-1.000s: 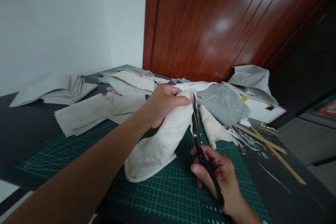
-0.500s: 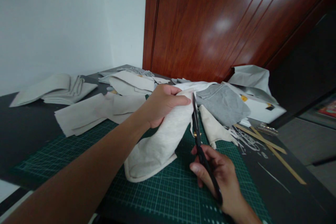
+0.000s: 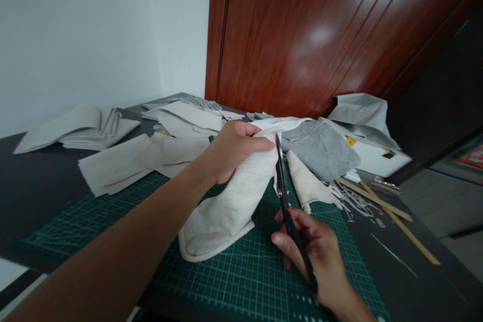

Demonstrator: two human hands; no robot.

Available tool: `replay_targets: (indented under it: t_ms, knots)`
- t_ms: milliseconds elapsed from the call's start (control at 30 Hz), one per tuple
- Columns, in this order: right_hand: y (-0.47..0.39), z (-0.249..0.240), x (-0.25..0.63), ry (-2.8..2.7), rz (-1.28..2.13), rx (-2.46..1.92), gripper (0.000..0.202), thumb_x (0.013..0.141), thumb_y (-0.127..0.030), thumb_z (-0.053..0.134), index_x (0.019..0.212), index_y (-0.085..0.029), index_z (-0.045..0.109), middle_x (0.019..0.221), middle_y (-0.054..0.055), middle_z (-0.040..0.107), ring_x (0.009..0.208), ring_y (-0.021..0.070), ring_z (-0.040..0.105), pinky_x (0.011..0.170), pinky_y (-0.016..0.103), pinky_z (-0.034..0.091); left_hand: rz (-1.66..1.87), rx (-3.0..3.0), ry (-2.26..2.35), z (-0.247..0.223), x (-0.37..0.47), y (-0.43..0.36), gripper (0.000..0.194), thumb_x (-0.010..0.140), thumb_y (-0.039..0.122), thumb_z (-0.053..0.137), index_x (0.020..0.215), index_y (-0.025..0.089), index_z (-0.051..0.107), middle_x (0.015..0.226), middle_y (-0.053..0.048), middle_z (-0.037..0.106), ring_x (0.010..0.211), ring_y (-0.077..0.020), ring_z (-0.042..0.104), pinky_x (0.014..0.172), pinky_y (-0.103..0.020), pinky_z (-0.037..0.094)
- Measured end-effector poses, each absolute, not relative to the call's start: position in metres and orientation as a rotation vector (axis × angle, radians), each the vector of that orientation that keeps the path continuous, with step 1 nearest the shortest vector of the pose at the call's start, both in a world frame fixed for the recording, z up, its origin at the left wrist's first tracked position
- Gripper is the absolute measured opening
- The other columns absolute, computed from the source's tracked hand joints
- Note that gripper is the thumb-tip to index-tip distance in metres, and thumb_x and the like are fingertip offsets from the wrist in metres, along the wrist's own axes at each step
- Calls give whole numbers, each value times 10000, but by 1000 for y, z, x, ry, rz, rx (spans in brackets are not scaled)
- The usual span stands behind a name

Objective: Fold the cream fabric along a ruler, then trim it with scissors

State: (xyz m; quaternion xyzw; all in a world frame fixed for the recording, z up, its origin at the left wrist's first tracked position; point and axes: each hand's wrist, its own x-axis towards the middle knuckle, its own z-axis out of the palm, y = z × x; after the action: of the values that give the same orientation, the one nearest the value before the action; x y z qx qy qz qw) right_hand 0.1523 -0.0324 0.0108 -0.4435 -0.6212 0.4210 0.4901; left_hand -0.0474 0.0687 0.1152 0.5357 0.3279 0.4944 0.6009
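My left hand [image 3: 239, 151] pinches the upper end of a cream sewn fabric piece [image 3: 230, 206], which hangs down onto a green cutting mat [image 3: 241, 282]. Black scissors [image 3: 284, 186] are in my right hand [image 3: 311, 246], with fingers in and around the handles. The scissors point up, and their blades lie against the right edge of the cream piece, just right of my left fingertips. A smaller cream fabric piece [image 3: 307, 183] rests on the mat to the right of the scissors.
Folded cream cloth [image 3: 94, 128] and flat cream pieces [image 3: 116, 163] lie at the left. Grey fabric [image 3: 320, 148] sits behind the scissors. White scraps [image 3: 356, 201], wooden strips [image 3: 400, 231] and a clear-looking small object [image 3: 384, 185] are at the right. A wooden door [image 3: 302, 35] stands behind.
The scissors' handles and my right hand have shifted very slightly left. My left hand and the cream piece look the same.
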Motion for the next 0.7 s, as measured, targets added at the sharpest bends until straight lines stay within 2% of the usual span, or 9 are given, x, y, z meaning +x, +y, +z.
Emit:
replay_targets:
  t_ms: [433,633,700]
  knots:
    - [-31,9,153,-1510,1018,-1101,286,730,-267,955,932,-240,754,549,-87,608,397,85,494,400,176,382,1145,1262,761,116,-47,67,64,679,165,766,729,152,728,673,-31,710,564,-143,629,539,-261,456]
    - [-29,7,154,-1519,999,-1117,290,745,-301,951,945,-242,750,557,-85,613,393,90,506,397,184,392,1386,1442,835,112,-47,73,274,692,209,776,879,240,579,660,36,659,530,-142,572,512,-248,358]
    - [-29,6,154,-1526,986,-1126,294,750,-317,948,949,-241,746,563,-81,620,386,94,515,392,191,402,1474,1545,886,111,-47,75,271,719,251,788,867,234,562,684,32,658,549,-127,550,527,-245,341]
